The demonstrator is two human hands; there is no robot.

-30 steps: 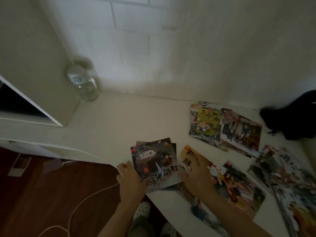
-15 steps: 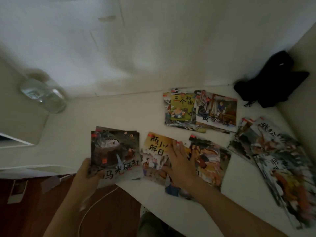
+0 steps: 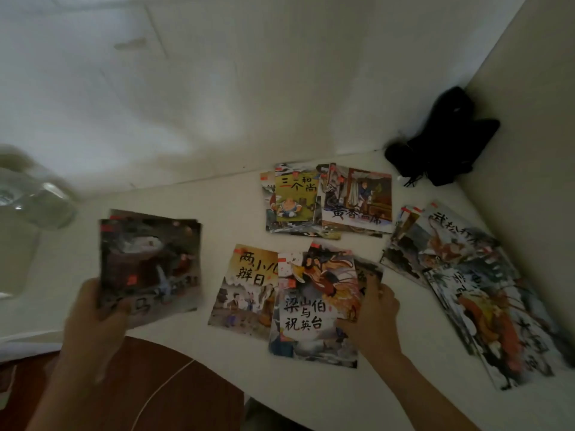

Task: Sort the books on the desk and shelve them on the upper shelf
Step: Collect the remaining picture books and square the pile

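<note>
Head view: left hand point(image 3: 93, 318) at lower left, fingers curled round the bottom-left corner of a small stack of dark-cover books point(image 3: 149, 265), thumb on the front cover. Stack is motion-blurred; covers face the camera, title at the bottom, long axis roughly up-down in frame, top edge leaning slightly right. It's lifted over the desk's left edge; whether it touches the desk point(image 3: 193, 219) I cannot tell. Left forearm comes up from the bottom-left corner of the frame.

Right hand point(image 3: 375, 318) at lower centre-right, fingers loosely bent and a little apart, fingertips resting on the right edge of the book titled 梁山伯与祝英台 point(image 3: 306, 315). Not clear if it pinches the edge or just touches. That book lies flat, upright to the camera, long axis up-down, overlapping the orange book 两小儿辩日 point(image 3: 249, 281) on its left and another illustrated book point(image 3: 329, 269) above it. Right forearm runs in from the bottom-right.

Further back, centre: pile topped by the yellow 三个和尚 book point(image 3: 294, 197) and a second cover point(image 3: 357, 200) just beside it, both flat. Right edge: fanned row of books point(image 3: 466, 275), long axes tilted toward lower right.

Black object point(image 3: 441, 144) in the far right corner. Clear bottle point(image 3: 34, 197), blurred, at far left. White cable point(image 3: 161, 390) over the brown floor below.
</note>
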